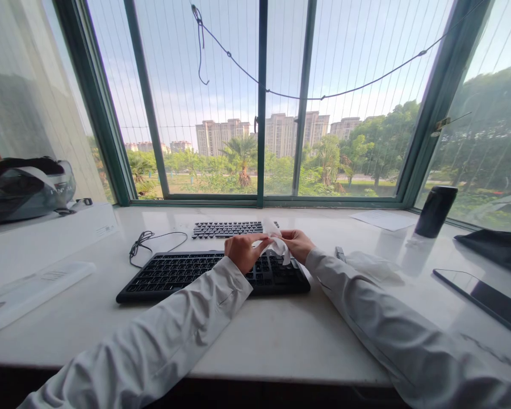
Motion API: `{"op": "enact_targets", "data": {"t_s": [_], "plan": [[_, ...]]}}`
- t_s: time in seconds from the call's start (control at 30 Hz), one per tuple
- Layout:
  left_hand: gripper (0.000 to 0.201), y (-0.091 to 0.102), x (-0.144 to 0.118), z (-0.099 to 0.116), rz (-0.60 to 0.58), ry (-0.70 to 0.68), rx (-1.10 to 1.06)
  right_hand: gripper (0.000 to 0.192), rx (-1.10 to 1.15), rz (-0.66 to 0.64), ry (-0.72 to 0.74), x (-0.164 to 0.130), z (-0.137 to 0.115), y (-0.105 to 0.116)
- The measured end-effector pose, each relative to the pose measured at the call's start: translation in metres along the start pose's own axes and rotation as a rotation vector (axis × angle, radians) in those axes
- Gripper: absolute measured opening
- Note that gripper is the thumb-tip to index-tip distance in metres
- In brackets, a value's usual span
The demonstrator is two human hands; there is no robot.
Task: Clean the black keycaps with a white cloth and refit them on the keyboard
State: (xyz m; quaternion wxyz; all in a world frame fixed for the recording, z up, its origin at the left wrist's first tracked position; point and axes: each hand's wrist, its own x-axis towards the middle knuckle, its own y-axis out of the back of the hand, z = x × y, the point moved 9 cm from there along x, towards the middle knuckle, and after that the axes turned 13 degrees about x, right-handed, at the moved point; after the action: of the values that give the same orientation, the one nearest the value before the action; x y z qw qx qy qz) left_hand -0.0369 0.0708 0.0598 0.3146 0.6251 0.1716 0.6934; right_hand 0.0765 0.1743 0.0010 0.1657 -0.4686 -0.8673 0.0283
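Note:
My left hand (242, 253) and my right hand (297, 244) meet above the right part of a black keyboard (170, 275). Between them is a crumpled white tissue (280, 247), pinched in the fingers of both. One end of the tissue sticks up and the other hangs toward the keys. Part of the keyboard is hidden by my left hand and sleeve. Behind it lie rows of black keys (221, 229) on the white tabletop, partly covered by my hands. A thin black cable (141, 243) is coiled at the keyboard's back left.
On the left are a white box (97, 224) with a dark bag (29, 187) on it and a long white plastic piece (38, 292). To the right are clear plastic wrapping (375, 268), a small dark stick (339, 253), paper (383, 220), a black cylinder (436, 212), dark cloth (498, 250) and a tablet (488, 298).

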Motion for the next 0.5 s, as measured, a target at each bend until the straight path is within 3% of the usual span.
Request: {"op": "enact_targets", "data": {"t_s": [0.3, 0.5], "plan": [[0.028, -0.003, 0.001, 0.001, -0.029, -0.034, -0.019, 0.043, -0.240, 0.079, -0.028, -0.009, -0.009, 0.002], [0.028, -0.009, 0.002, 0.001, -0.060, -0.064, -0.043, 0.049, -0.215, 0.002, -0.088, -0.006, 0.001, 0.001]]}}
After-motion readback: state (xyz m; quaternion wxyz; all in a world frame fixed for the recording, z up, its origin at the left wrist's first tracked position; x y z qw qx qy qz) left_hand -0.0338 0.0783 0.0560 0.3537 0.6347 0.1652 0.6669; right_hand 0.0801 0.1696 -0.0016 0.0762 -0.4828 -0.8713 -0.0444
